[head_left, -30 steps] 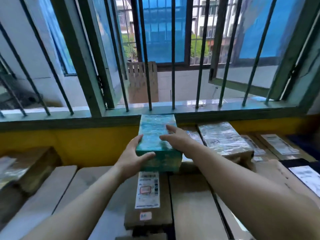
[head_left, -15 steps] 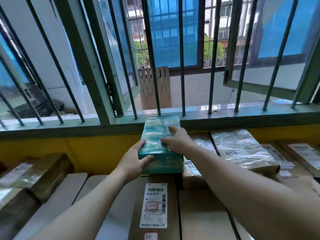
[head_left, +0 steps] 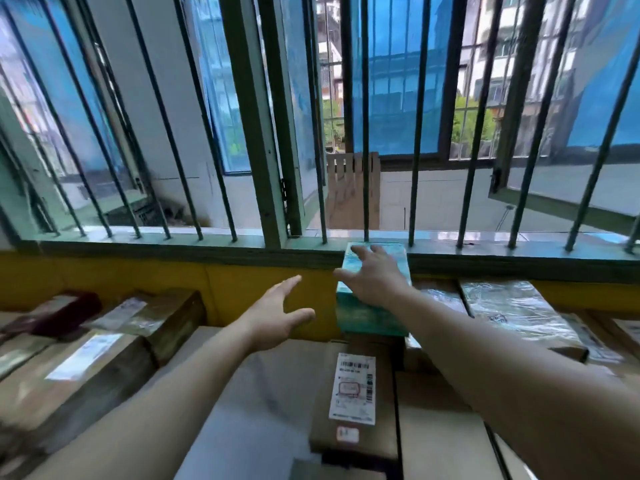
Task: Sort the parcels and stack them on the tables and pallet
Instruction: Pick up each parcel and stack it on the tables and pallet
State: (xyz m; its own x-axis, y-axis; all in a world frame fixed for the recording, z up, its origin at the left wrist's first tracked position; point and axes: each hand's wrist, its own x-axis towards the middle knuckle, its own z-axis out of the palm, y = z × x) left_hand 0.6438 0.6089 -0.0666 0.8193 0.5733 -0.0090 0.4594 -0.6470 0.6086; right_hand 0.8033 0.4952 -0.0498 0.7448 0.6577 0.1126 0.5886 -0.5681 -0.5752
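A teal plastic-wrapped parcel [head_left: 370, 313] sits on top of the stacked parcels, its far end against the window ledge. My right hand [head_left: 372, 273] lies flat on its top with fingers spread. My left hand [head_left: 277, 317] hovers open to the left of the parcel, apart from it, thumb out. Below lies a brown cardboard parcel [head_left: 356, 434] with a white barcode label.
More parcels fill the surface: clear-wrapped ones [head_left: 512, 310] at right, brown boxes [head_left: 166, 317] and a dark red one [head_left: 65, 308] at left. A yellow wall [head_left: 138, 285] and a barred window [head_left: 363, 133] close off the far side.
The teal parcel moved farther back onto the stack, up to the ledge. My left hand let go of it and pulled away to the left. My right hand flattened on top.
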